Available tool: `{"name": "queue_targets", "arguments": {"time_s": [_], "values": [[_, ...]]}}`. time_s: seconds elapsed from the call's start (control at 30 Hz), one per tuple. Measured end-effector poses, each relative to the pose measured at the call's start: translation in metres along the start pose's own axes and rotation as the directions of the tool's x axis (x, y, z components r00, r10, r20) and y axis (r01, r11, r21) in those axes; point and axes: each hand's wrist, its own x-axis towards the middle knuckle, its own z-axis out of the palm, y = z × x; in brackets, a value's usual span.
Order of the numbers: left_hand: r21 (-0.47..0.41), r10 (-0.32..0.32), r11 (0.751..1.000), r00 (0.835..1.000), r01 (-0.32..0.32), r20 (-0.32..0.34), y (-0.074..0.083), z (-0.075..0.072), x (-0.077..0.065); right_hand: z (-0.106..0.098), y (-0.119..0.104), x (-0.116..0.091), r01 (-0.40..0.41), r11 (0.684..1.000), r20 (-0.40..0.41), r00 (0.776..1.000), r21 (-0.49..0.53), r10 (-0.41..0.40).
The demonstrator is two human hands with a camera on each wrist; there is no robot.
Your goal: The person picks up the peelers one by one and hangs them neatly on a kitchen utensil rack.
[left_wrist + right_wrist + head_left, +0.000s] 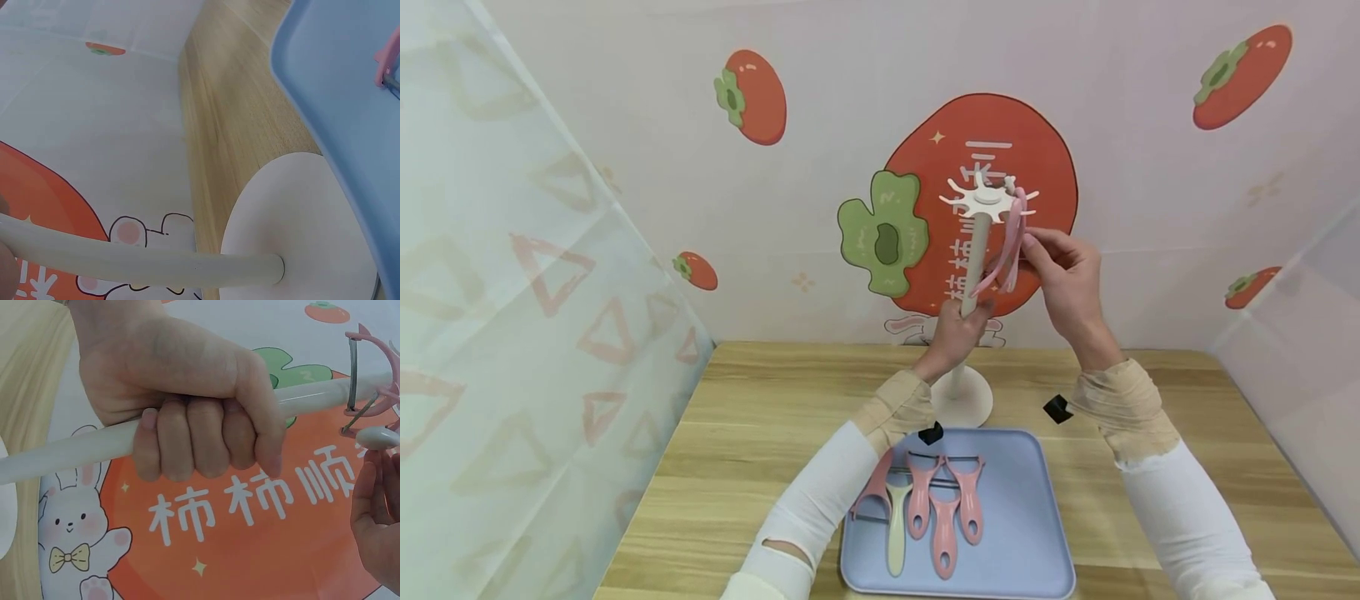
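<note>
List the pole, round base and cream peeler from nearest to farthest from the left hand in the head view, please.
1. Pole: gripped by the left hand
2. Round base: below, on the table
3. Cream peeler: front, in the tray

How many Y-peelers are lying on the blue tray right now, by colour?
Pink Y-peelers: 4
Cream Y-peeler: 1
Total on the blue tray: 5
</note>
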Motion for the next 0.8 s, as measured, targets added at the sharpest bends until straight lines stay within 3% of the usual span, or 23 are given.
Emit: {"name": "queue_targets", "arguments": {"time_s": [0.4,0.8], "values": [[0.026,0.06,0.998,0.998,-0.06,0.0,-0.006,0.001,0.0,-0.012,0.014,-0.018,-0.041,0.999,0.013,0.999,0.011,0.041],[0.01,0.043,0.999,0.999,-0.043,0.0,-0.007,0.0,0.001,-0.017,0.018,-0.065,0.008,0.992,0.043,0.999,-0.129,-0.002]]}}
